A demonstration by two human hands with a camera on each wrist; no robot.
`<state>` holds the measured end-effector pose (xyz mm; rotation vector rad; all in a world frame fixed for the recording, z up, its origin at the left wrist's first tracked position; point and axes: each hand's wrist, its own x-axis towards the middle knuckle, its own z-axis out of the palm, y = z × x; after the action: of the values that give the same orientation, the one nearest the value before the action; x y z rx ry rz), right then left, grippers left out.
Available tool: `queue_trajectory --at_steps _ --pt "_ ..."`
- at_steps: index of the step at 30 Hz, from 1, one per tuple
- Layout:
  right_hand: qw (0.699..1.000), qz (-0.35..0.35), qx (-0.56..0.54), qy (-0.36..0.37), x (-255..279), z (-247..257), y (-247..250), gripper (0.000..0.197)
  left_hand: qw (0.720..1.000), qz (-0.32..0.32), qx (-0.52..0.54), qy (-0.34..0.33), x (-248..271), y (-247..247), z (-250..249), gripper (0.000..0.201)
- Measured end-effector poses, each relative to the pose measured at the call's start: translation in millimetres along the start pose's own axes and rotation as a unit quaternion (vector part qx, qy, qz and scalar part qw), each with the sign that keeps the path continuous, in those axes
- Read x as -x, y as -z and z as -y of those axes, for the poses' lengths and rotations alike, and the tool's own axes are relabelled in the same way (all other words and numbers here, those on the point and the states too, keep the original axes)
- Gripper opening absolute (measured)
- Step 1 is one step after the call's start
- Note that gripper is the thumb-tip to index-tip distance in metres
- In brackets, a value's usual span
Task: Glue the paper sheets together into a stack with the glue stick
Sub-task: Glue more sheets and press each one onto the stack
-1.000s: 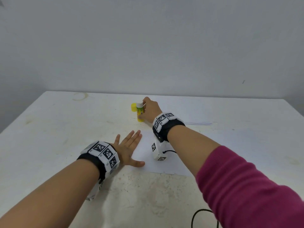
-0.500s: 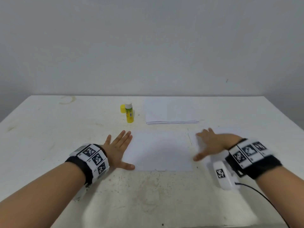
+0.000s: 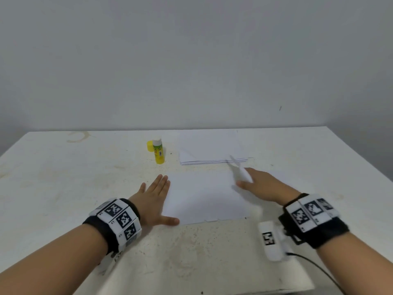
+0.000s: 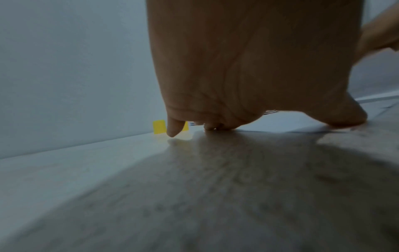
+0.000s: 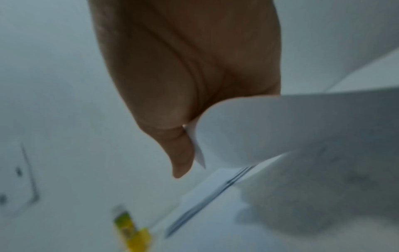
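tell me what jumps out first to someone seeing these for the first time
The yellow glue stick stands upright and uncapped at the back of the white table, its cap beside it, the one spot of colour. In front, the left hand lies flat at the left edge of a single paper sheet, while the right hand pinches another sheet, curled and lifted, beside it. A paper pile lies behind.

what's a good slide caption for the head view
Left hand flat on a paper sheet, right hand lifting another; uncapped glue stick standing behind.
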<state>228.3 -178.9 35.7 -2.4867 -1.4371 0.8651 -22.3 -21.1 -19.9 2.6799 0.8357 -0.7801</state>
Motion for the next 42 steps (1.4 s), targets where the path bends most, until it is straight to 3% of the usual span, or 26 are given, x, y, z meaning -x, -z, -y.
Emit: queue_trajectory --at_steps 4,12,22,42 --pt "0.999 0.001 -0.022 0.044 -21 55 -37 0.065 1.000 0.009 0.014 0.005 -5 0 -12 0.161" --pt "0.998 0.059 0.007 0.019 -61 104 -102 0.070 1.000 0.006 0.017 0.017 -7 -2 -14 0.164" --pt "0.998 0.064 -0.017 -0.013 -34 115 -94 0.066 1.000 0.001 0.015 0.016 -9 -4 -13 0.161" --pt "0.997 0.071 -0.002 -0.015 -29 111 -89 0.069 1.000 0.011 0.014 0.019 -4 0 -16 0.163"
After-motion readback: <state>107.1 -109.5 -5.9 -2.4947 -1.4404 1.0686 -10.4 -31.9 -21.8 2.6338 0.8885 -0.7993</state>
